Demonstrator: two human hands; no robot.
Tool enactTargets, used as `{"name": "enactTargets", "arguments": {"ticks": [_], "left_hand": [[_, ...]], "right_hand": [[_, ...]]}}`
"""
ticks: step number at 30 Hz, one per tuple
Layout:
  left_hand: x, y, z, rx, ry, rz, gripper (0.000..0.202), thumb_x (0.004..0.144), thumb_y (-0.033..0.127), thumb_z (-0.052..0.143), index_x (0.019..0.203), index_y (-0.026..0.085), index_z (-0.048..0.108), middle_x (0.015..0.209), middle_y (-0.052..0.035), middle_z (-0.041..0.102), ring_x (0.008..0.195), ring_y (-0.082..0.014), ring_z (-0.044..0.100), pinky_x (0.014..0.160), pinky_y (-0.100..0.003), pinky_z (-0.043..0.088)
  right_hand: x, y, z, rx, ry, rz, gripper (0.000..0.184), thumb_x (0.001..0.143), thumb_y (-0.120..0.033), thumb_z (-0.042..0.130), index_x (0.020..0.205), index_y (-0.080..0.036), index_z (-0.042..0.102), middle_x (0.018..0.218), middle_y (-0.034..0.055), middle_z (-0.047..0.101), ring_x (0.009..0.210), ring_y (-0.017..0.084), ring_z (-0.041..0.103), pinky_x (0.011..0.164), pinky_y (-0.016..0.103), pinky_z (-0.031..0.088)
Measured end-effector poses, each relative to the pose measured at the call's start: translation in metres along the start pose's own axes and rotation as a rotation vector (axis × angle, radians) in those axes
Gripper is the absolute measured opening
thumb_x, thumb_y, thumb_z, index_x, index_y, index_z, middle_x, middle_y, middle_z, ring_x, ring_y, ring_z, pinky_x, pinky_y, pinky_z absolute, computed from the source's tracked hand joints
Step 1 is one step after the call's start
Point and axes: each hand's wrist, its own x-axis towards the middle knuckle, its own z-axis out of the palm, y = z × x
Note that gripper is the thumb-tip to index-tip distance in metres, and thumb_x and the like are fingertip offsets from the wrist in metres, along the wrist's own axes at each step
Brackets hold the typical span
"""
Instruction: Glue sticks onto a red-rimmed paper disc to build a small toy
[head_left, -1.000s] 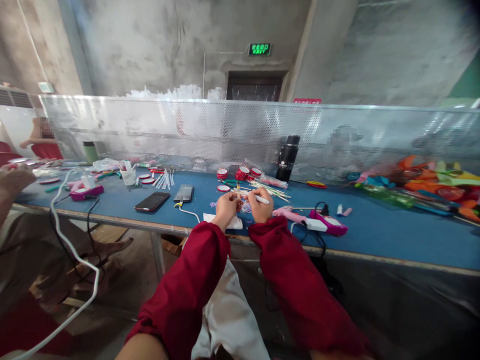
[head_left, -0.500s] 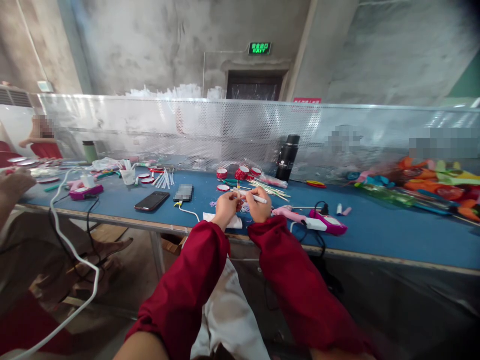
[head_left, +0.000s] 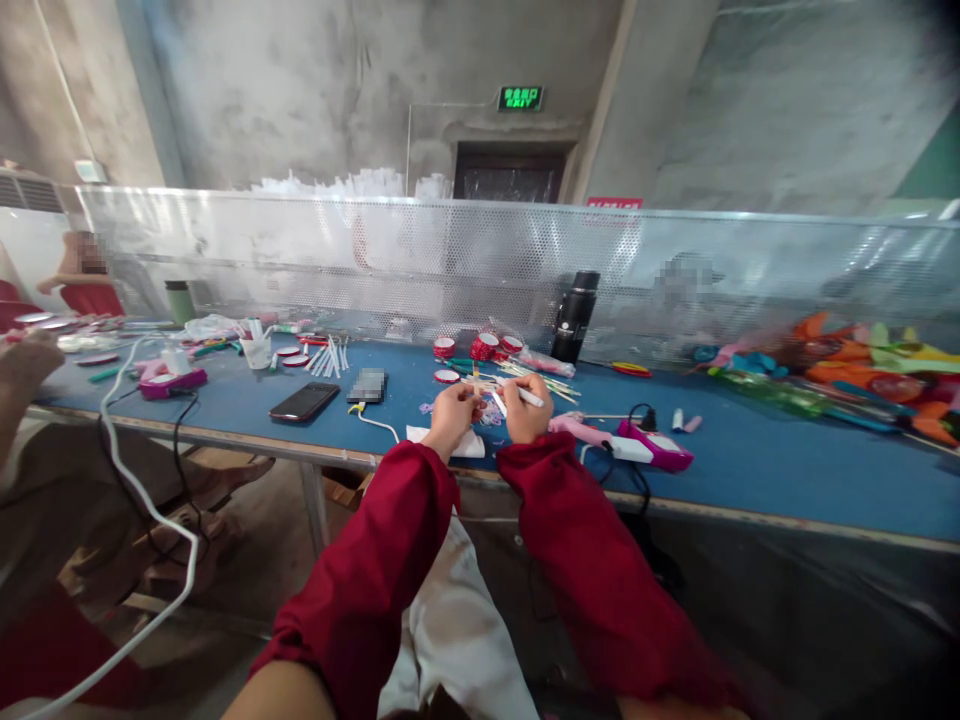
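My left hand (head_left: 451,415) is closed, its fingertips pinching a thin upright stick (head_left: 476,374) with a pale and orange upper part. Close beside it on the right, my right hand (head_left: 529,418) grips a white pen (head_left: 531,398), which tilts with one end down toward the left fingers. The two hands are apart. Small purple and pink scraps (head_left: 492,412) lie between and below them on the blue table (head_left: 405,385). A folded white tissue (head_left: 471,444) rests under my left wrist. What the pen's tip touches is too small to make out.
Red-and-white round tins (head_left: 484,346), wooden sticks (head_left: 551,380) and a black thermos (head_left: 576,318) stand beyond my hands. A phone (head_left: 304,402) lies left; a purple device (head_left: 656,445) with cables sits right. Another person's hand (head_left: 26,375) is at far left.
My right hand has shifted slightly right, away from my left, and the white pen now tilts more steeply. My left hand stays almost in place. The other person's hand has moved a little left.
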Motion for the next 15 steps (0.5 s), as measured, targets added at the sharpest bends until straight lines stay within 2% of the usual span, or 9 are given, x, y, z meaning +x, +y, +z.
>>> {"name": "enactTargets", "arguments": {"ticks": [2, 5, 9, 12, 15], "left_hand": [[-0.003, 0.003, -0.001, -0.022, -0.022, 0.019, 0.021, 0.099, 0.034, 0.068, 0.101, 0.013, 0.068, 0.084, -0.0002, 0.068, 0.065, -0.0108, 0.062, 0.061, -0.026, 0.055], [-0.009, 0.008, -0.002, -0.054, -0.061, 0.048, 0.022, 0.091, 0.034, 0.077, 0.095, 0.014, 0.071, 0.078, 0.0005, 0.069, 0.06, -0.0095, 0.06, 0.059, -0.023, 0.051], [-0.014, 0.013, -0.003, -0.079, -0.094, 0.072, 0.026, 0.078, 0.034, 0.087, 0.09, 0.015, 0.074, 0.073, 0.0004, 0.07, 0.058, -0.0081, 0.059, 0.058, -0.02, 0.046], [-0.015, 0.014, -0.003, -0.085, -0.091, 0.078, 0.026, 0.08, 0.036, 0.086, 0.088, 0.015, 0.074, 0.071, 0.0004, 0.069, 0.058, -0.0088, 0.059, 0.059, -0.021, 0.047], [-0.014, 0.012, -0.002, -0.087, -0.075, 0.08, 0.026, 0.089, 0.038, 0.078, 0.088, 0.014, 0.071, 0.073, 0.0006, 0.069, 0.06, -0.0104, 0.061, 0.061, -0.025, 0.052]], "right_hand": [[0.001, 0.003, 0.001, 0.017, 0.013, 0.024, 0.027, 0.091, -0.052, 0.058, 0.088, -0.025, 0.06, 0.074, 0.0025, 0.074, 0.06, 0.02, 0.065, 0.059, 0.032, 0.05], [0.002, 0.006, 0.002, 0.041, -0.047, 0.052, 0.038, 0.093, -0.061, 0.053, 0.094, -0.025, 0.062, 0.071, 0.0024, 0.074, 0.054, 0.02, 0.064, 0.055, 0.033, 0.05], [0.001, 0.001, 0.0, 0.028, -0.113, 0.035, 0.035, 0.087, -0.059, 0.062, 0.092, -0.025, 0.066, 0.074, 0.0033, 0.075, 0.062, 0.022, 0.066, 0.061, 0.035, 0.052], [-0.001, -0.006, -0.003, 0.01, -0.144, 0.004, 0.03, 0.084, -0.051, 0.065, 0.093, -0.024, 0.068, 0.076, 0.0028, 0.074, 0.067, 0.022, 0.065, 0.066, 0.035, 0.052], [-0.002, -0.009, -0.003, 0.007, -0.207, -0.023, 0.029, 0.084, -0.049, 0.064, 0.094, -0.023, 0.071, 0.079, 0.0031, 0.075, 0.069, 0.021, 0.065, 0.069, 0.034, 0.053]]}}
